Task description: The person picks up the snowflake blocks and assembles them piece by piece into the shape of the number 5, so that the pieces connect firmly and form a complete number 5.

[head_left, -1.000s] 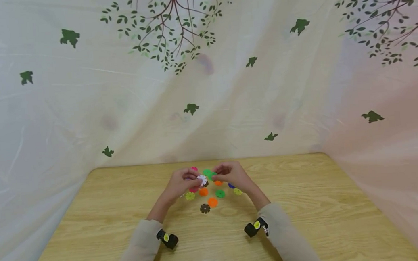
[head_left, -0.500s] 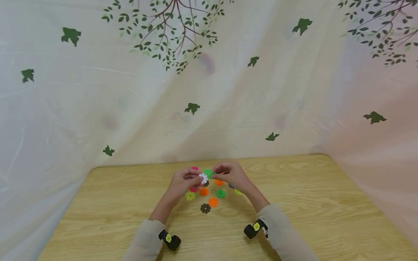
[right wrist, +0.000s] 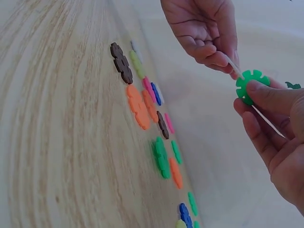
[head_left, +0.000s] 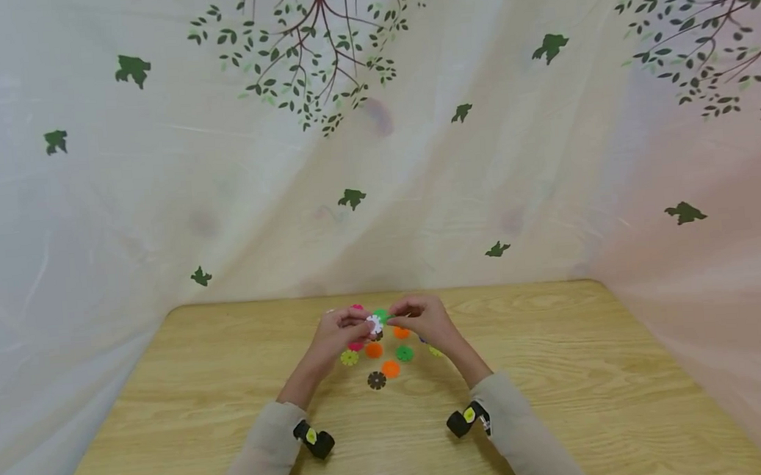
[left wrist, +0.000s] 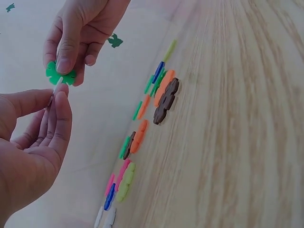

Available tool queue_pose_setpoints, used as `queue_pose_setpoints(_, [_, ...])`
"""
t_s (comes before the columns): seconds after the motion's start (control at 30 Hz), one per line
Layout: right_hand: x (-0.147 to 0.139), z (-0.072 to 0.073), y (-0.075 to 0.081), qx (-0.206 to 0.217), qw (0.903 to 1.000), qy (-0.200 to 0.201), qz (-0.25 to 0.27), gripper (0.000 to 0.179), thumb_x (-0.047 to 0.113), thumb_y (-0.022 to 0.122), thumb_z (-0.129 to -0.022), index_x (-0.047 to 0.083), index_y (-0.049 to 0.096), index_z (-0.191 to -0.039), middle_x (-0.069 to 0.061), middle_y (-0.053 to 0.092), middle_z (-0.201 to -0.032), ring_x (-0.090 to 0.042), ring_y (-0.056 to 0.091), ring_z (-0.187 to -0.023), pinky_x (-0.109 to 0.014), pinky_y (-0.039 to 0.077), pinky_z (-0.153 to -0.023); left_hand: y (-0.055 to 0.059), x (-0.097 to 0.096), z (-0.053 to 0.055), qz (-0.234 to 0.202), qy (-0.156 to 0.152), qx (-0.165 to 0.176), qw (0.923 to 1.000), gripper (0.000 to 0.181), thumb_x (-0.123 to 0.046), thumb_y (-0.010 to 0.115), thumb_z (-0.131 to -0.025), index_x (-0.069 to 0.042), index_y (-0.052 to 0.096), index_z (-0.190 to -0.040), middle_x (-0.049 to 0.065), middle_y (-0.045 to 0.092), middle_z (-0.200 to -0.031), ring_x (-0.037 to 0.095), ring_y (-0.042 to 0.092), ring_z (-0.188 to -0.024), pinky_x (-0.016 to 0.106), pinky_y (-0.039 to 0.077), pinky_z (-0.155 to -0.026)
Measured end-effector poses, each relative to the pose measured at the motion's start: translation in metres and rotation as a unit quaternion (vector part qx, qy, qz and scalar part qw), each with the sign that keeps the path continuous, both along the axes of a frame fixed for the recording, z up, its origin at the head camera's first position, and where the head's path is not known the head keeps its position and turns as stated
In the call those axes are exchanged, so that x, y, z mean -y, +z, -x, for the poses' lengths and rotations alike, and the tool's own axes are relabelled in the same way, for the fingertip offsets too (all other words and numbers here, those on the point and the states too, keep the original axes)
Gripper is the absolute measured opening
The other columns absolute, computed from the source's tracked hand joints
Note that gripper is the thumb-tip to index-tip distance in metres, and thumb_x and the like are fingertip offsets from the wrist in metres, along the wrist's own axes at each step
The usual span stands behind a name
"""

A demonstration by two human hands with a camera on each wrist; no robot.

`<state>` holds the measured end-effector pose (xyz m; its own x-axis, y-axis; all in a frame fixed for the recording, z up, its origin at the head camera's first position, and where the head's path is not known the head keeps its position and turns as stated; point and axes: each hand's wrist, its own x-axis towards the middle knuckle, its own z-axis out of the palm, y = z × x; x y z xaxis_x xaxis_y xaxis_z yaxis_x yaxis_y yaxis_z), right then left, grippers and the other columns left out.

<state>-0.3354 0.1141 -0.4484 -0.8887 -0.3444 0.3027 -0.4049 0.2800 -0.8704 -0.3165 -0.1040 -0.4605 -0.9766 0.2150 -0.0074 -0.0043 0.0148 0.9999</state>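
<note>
Above the scattered pieces, my left hand (head_left: 331,335) pinches a white notched snowflake disc (head_left: 375,324) between thumb and fingers. The right hand (head_left: 430,322) pinches a green snowflake disc (right wrist: 247,88), its thumb lying flat on the face. In the left wrist view the white disc (left wrist: 57,86) is seen nearly edge-on, crossing the lower rim of the green disc (left wrist: 59,76). The two discs meet at their edges; whether their notches are interlocked I cannot tell. Fingers cover part of each disc.
Several loose discs lie on the wooden table (head_left: 550,387) below the hands, among them a brown disc (head_left: 376,380), an orange disc (head_left: 391,369), a yellow-green disc (head_left: 349,358) and a green one (head_left: 405,353). A printed curtain (head_left: 273,223) hangs behind the table.
My left hand has shifted slightly right, bringing the white disc up against the green one. The right hand has stayed almost still, and both grips are unchanged.
</note>
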Motion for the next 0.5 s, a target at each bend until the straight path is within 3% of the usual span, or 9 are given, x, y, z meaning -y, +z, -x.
queue_pose_setpoints(0.1, [0.0012,0.0003,-0.0022,0.004,0.9999,-0.001,0.016,0.011,0.007,0.079,-0.088,0.0,0.078,-0.096,-0.019,0.076,-0.096,-0.029,0.071,-0.079,-0.044,0.062,-0.072,0.0004,0.0008,-0.0007,-0.002,-0.003,-0.001,1.0,0.025,-0.007,0.067,-0.097,0.008,0.066,-0.117,0.008,0.076,-0.095,0.014,0.074,-0.081,0.044,0.062,-0.084])
queue_pose_setpoints(0.33, [0.0055,-0.0018,-0.0039,0.001,0.9981,0.022,0.058,0.012,0.0,0.077,-0.088,-0.009,0.076,-0.095,-0.029,0.073,-0.094,-0.009,0.067,-0.064,-0.028,0.06,-0.063,0.0015,0.0025,-0.0006,-0.018,-0.006,0.008,0.9998,0.026,-0.004,0.067,-0.097,0.01,0.065,-0.118,0.002,0.075,-0.09,0.011,0.073,-0.077,0.037,0.062,-0.081])
queue_pose_setpoints(0.5, [0.007,-0.0043,-0.0038,-0.008,0.9973,0.035,0.065,0.011,0.001,0.077,-0.088,-0.008,0.076,-0.094,-0.03,0.073,-0.093,-0.018,0.069,-0.065,-0.036,0.062,-0.063,0.0006,0.0032,0.0003,-0.036,-0.01,0.009,0.9993,0.024,0.001,0.064,-0.096,0.013,0.063,-0.117,0.001,0.074,-0.088,0.01,0.072,-0.076,0.032,0.062,-0.076])
